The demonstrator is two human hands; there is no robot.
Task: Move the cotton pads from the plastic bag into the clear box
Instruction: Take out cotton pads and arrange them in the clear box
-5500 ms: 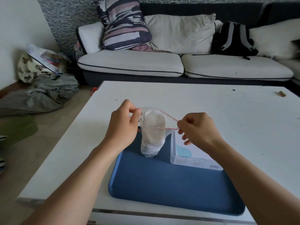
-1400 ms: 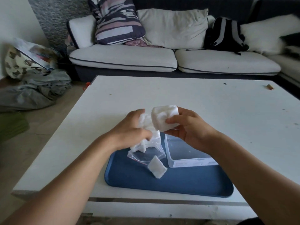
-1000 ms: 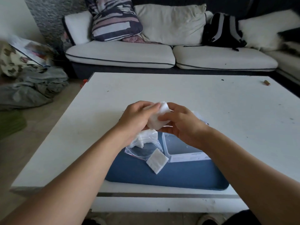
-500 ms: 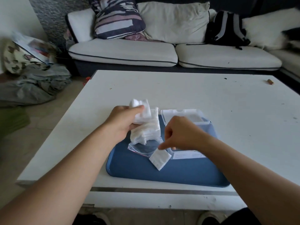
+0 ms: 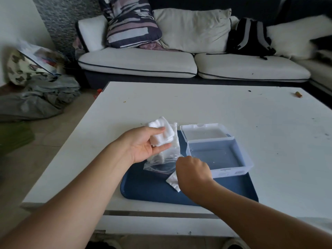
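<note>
My left hand (image 5: 142, 144), palm up, grips a thick stack of white cotton pads (image 5: 161, 131) above the tray's left part. The clear plastic bag (image 5: 159, 165) hangs from under that hand, with more pads inside, its lower end resting on the tray. The clear box (image 5: 231, 172) stands on the tray's right side, its lid (image 5: 203, 132) folded open behind it. One loose cotton pad (image 5: 172, 182) lies on the tray in front of the bag. My right hand (image 5: 193, 170) is down on this pad, fingers curled onto it and fingertips hidden.
The blue tray (image 5: 152, 189) sits at the near edge of the white table (image 5: 215, 108). A small brown object (image 5: 298, 94) lies at the table's far right. Beyond the table stands a sofa (image 5: 138, 62) with cushions and a black backpack (image 5: 249, 37).
My right hand passed its stack of pads to my left hand, then dropped onto the loose pad on the tray. My left hand turned palm up with the stack.
</note>
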